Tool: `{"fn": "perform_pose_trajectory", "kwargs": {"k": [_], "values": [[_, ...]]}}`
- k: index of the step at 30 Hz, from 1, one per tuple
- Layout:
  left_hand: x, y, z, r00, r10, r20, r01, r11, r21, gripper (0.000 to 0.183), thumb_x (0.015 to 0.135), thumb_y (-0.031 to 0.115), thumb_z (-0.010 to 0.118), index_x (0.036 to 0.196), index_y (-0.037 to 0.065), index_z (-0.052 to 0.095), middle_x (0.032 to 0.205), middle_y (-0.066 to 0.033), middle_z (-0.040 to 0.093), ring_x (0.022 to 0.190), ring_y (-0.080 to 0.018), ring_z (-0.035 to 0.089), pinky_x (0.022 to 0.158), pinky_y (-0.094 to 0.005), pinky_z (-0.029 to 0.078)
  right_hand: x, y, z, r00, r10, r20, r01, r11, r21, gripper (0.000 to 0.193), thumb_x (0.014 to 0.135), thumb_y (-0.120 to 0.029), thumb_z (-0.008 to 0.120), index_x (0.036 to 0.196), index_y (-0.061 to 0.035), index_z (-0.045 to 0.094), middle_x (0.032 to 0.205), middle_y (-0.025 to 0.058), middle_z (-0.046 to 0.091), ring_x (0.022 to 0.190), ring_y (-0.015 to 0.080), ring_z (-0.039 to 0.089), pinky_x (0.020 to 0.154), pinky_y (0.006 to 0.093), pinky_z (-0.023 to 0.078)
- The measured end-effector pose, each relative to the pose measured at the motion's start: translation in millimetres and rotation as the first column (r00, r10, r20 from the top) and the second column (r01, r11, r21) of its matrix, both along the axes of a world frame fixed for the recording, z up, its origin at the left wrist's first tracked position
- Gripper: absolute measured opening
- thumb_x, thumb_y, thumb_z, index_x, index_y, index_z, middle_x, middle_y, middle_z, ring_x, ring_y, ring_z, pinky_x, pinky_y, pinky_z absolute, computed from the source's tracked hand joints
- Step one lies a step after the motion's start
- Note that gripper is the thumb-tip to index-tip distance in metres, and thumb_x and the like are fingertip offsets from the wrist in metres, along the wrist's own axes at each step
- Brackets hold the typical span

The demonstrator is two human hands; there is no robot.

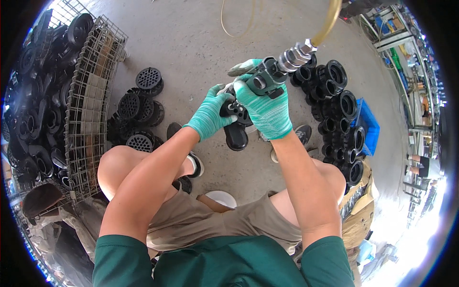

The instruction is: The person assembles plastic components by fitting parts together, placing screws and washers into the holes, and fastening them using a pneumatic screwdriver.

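Green knitted gloves cover both of my hands. My left hand [210, 115] is closed around a black plastic part [235, 136] with a rounded lower end, its thumb lying across the front. Just right of it and a little higher, my right hand [267, 107] wraps around a dark air-powered tool [260, 81]. A silver metal coupling [294, 57] joins the tool to a yellowish hose [330, 21] running up out of view. The hands are close together, and the place where tool and part meet is hidden behind the gloves.
At the left stands a wire cage [88, 105] full of black plastic pieces. Round black grates [143, 107] lie beside it. Black ring-shaped fittings [339, 107] are stacked at the right, by a blue crate [370, 126]. Shelving [394, 40] lines the far right.
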State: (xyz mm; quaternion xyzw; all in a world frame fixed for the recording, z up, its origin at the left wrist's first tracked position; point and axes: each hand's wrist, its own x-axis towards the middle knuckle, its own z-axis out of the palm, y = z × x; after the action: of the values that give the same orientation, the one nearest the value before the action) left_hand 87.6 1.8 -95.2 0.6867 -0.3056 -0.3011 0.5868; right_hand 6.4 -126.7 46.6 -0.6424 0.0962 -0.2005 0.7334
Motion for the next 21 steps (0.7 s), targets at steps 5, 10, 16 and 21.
{"fn": "perform_pose_trajectory", "kwargs": {"k": [5,10,16,21], "values": [[6,1,-18,0.979,-0.065,-0.195,0.057,0.997,-0.047,0.062,0.074,0.003,0.084,0.129,0.004,0.055,0.135,-0.0134,0.056,0.122,-0.0306,0.056,0.104,-0.0396,0.05,4,5,-4,0.997,0.065,-0.029,-0.065,0.998,0.002,0.028,0.086,0.005,0.069,0.111,-0.0047,0.063,0.099,0.0022,0.068,0.085,0.0096,0.062,0.08,0.0287,0.056],[6,0,4,0.997,-0.079,0.01,0.079,0.997,0.01,0.063,0.072,0.001,0.084,0.128,0.005,0.056,0.129,-0.0143,0.059,0.115,-0.0332,0.059,0.103,-0.0409,0.049,8,6,-13,0.989,0.101,-0.11,-0.119,0.977,-0.175,0.024,0.082,0.004,0.066,0.105,-0.0051,0.063,0.1,0.004,0.069,0.088,0.0137,0.065,0.086,0.0309,0.055],[5,6,-2,0.992,-0.104,0.071,0.098,0.992,0.085,0.062,0.07,0.003,0.085,0.126,0.005,0.059,0.127,-0.0143,0.06,0.115,-0.0336,0.059,0.101,-0.0424,0.05,6,-7,-5,0.999,0.027,-0.045,-0.03,0.998,-0.054,0.026,0.086,0.007,0.064,0.109,-0.0043,0.064,0.103,0.0041,0.069,0.087,0.0098,0.063,0.082,0.028,0.055],[-4,3,5,0.973,-0.059,0.223,0.007,0.974,0.225,0.052,0.08,0.009,0.08,0.128,0.005,0.057,0.126,-0.0128,0.058,0.116,-0.0293,0.06,0.103,-0.0411,0.049,0,-23,-11,0.991,-0.132,0.003,0.132,0.99,-0.04,0.017,0.086,0.005,0.063,0.1,-0.0037,0.067,0.098,0.0051,0.069,0.084,0.0118,0.066,0.078,0.0287,0.056]]}}
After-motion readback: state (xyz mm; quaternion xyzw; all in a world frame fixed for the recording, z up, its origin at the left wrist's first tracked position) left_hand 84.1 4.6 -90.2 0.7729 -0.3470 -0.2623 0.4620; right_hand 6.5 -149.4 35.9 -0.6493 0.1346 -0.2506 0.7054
